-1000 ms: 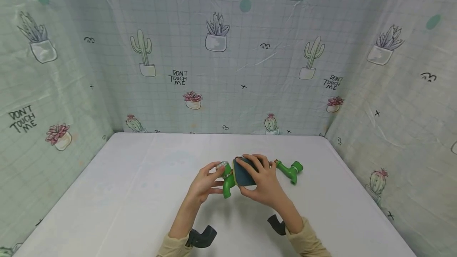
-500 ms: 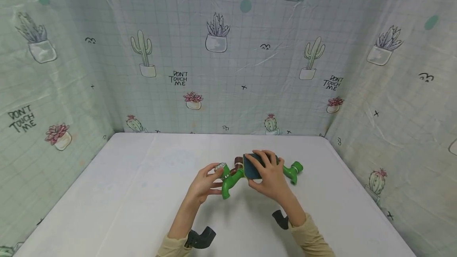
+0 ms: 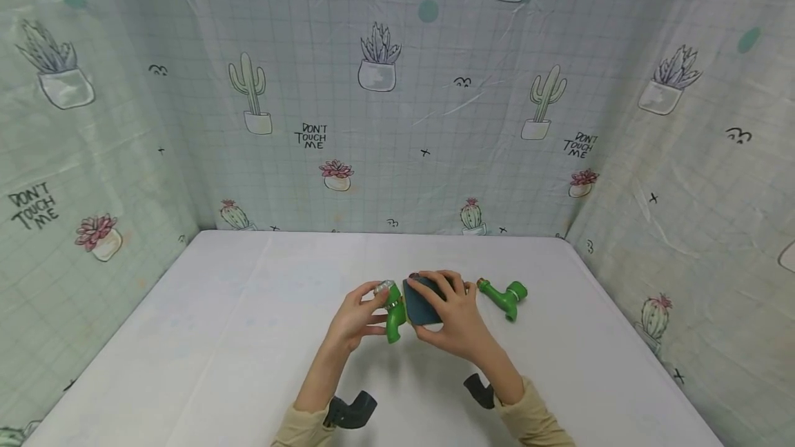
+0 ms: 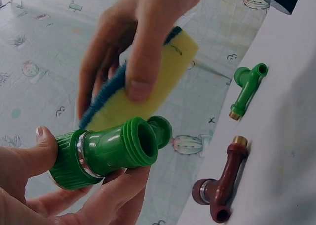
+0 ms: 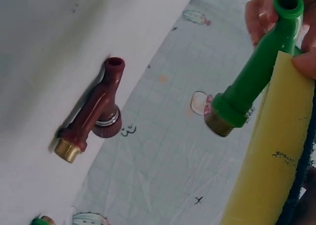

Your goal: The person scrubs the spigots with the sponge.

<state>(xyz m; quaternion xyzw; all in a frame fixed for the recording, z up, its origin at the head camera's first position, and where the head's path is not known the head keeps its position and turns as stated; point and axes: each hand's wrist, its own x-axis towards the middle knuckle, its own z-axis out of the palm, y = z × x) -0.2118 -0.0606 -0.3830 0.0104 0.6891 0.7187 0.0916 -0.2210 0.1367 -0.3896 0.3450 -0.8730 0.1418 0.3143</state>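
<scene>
My left hand point(image 3: 350, 321) grips a green water tap point(image 4: 106, 153) by its ribbed knob, raised above the table, fingers curled beneath it. My right hand point(image 3: 456, 316) pinches a sponge point(image 3: 424, 303), yellow on one side with a dark blue scouring layer on the other. In the right wrist view, the sponge's yellow side overlaps the body of the green tap, whose brass threaded end point(image 5: 218, 124) sticks out past it. Whether the two press together is hard to tell. From the head view, the sponge and right hand hide much of the tap's body.
A second green tap point(image 3: 506, 299) lies on the white table point(image 3: 248, 336), right of my right hand. Farther back lies a dark red tap point(image 5: 101, 104), mostly hidden in the head view. Black mounts point(image 3: 352, 411) sit at both wrists. Patterned cloth point(image 3: 397, 123) surrounds the table.
The sponge and right hand slid right along the tap half a second ago, baring its body and the dark red tap. Now they are back left, near the knob. The left hand barely moved.
</scene>
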